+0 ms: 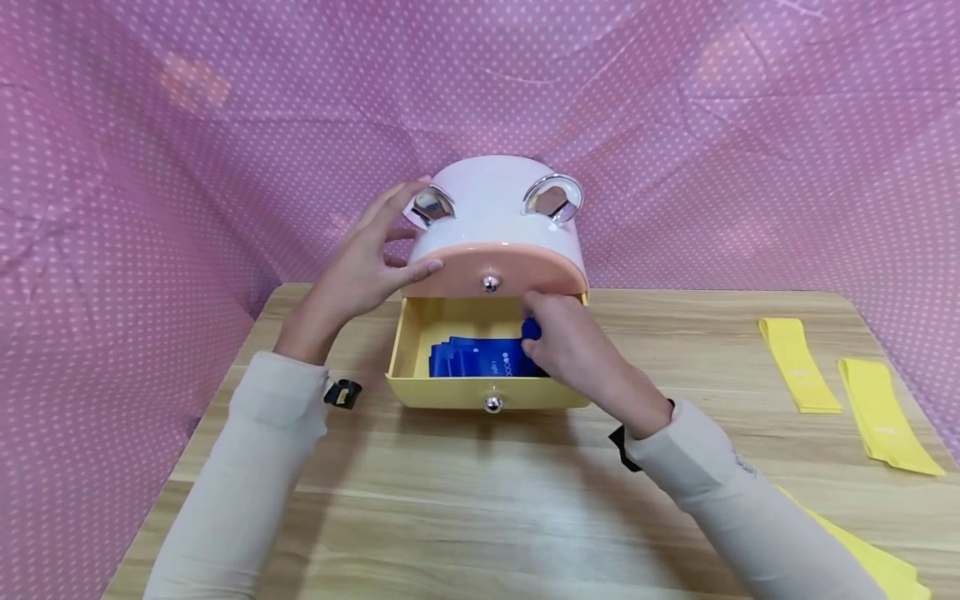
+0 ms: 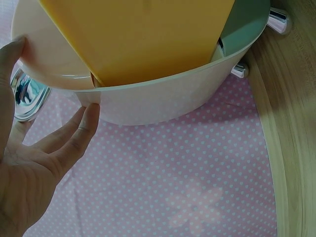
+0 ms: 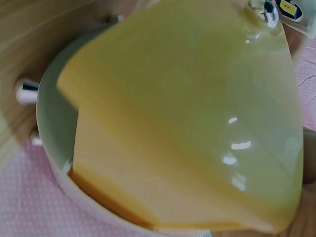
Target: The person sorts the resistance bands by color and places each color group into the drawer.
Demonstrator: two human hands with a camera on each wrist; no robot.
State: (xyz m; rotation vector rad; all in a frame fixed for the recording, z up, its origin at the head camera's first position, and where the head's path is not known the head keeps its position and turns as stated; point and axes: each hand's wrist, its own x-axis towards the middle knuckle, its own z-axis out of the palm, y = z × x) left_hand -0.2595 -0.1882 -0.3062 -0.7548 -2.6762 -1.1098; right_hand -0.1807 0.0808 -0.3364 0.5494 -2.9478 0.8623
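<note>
Left hand (image 1: 363,262) touches cabinet (image 1: 489,204); right hand (image 1: 573,343) pinches blue band (image 1: 531,328)

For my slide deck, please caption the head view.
Left hand holds a rounded white-and-peach plastic cabinet; right hand grips flat blue bands inside its open yellow plastic drawer.

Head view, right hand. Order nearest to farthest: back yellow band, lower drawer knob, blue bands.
1. Blue bands: left side, touching the right hand.
2. Lower drawer knob: to its left, nearer the viewer.
3. Back yellow band: far right.
</note>
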